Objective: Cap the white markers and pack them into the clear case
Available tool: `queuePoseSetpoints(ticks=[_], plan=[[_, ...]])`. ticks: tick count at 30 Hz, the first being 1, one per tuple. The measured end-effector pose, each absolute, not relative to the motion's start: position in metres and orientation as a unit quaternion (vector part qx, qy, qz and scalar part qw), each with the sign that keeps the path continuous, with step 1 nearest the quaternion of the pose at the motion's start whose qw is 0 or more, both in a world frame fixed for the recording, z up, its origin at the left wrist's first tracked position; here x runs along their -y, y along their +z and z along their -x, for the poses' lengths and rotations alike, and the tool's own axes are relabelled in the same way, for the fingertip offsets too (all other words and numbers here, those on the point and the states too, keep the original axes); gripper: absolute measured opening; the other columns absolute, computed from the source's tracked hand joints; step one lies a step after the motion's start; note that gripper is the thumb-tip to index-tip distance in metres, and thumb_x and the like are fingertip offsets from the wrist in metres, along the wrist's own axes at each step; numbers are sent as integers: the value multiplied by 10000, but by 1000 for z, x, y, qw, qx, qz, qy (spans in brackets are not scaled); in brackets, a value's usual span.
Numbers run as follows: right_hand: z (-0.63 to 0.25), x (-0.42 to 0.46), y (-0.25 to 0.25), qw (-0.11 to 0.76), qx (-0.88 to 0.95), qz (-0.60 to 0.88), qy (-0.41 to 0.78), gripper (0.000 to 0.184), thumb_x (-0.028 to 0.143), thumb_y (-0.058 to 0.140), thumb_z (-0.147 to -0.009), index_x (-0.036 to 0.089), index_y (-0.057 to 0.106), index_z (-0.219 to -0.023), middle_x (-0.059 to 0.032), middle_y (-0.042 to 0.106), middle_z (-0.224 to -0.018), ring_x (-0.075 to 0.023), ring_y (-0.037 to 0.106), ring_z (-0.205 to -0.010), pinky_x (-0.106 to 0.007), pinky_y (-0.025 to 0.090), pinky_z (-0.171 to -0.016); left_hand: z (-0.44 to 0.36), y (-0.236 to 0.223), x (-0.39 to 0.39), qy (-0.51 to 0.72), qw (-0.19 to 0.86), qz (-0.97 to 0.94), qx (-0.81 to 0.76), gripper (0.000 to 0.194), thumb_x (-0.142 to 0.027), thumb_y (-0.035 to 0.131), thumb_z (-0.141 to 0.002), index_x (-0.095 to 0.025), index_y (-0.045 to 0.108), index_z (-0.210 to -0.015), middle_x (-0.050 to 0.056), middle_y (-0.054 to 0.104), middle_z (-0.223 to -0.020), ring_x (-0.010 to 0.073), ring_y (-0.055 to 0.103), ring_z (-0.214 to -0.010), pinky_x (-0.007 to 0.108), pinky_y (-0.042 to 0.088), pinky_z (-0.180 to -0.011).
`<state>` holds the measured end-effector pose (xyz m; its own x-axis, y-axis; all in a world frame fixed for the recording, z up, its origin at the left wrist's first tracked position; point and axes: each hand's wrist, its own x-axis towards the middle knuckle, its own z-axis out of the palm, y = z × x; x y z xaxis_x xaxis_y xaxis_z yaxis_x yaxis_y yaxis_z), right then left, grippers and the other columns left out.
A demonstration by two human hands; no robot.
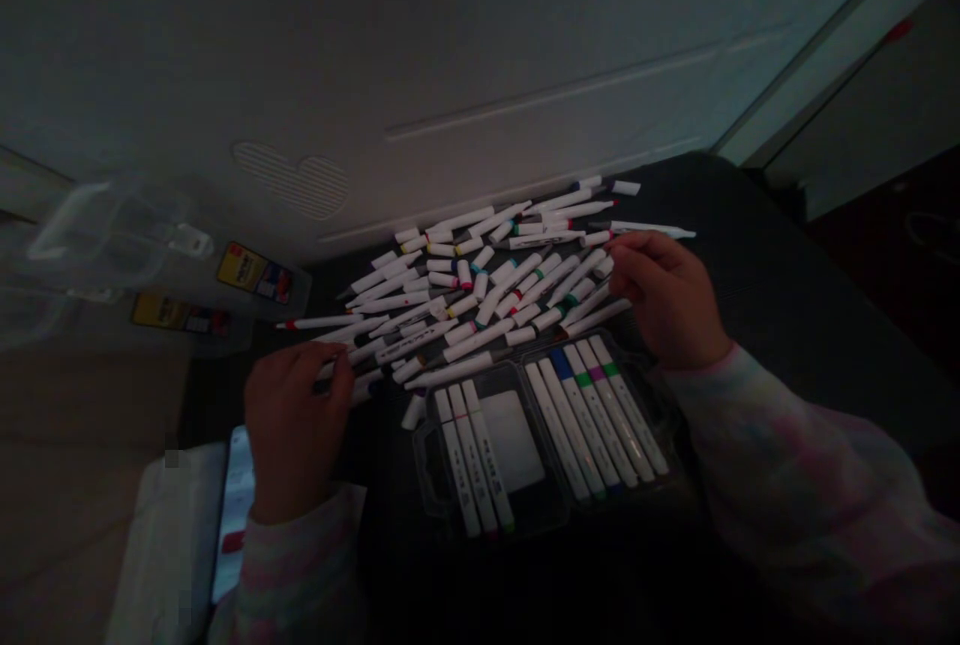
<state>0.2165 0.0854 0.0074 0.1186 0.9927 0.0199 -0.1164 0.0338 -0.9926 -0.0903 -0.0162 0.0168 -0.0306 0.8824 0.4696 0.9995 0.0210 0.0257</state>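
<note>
Uncapped white markers and loose white caps with coloured edges make up a heap [480, 310] on a dark tabletop. At its left edge is my left hand [296, 420], its fingers closed around a pale marker [327, 369] that is mostly hidden. My right hand [667, 300] is at the heap's right side with thumb and fingers pinched. A white cap with a pink edge [595, 239] lies right at those fingertips; whether they grip it is unclear. Nearer me, an open clear plastic case [555, 425] holds capped markers in both halves, more of them in the right half.
A lit phone [234, 515] lies beside my left forearm, by a whitish object [161, 545]. Clear plastic boxes with yellow-and-black labels [255, 273] stand at the left. A pale panel with a ribbed heart [292, 180] rises behind the heap. The dark tabletop [757, 295] extends to the right.
</note>
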Motion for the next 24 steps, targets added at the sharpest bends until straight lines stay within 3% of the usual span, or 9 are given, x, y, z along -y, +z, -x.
queuePoseSetpoints(ticks=[24], plan=[[-215, -85, 9, 556, 448, 502, 489, 52, 157, 570, -692, 206, 578, -675, 46, 436, -515, -64, 365, -453, -210, 267, -414, 97, 18, 18, -163, 159, 578, 784, 203, -284, 474, -782, -150, 623, -819, 74, 641, -831, 219, 576, -828, 350, 428, -771]])
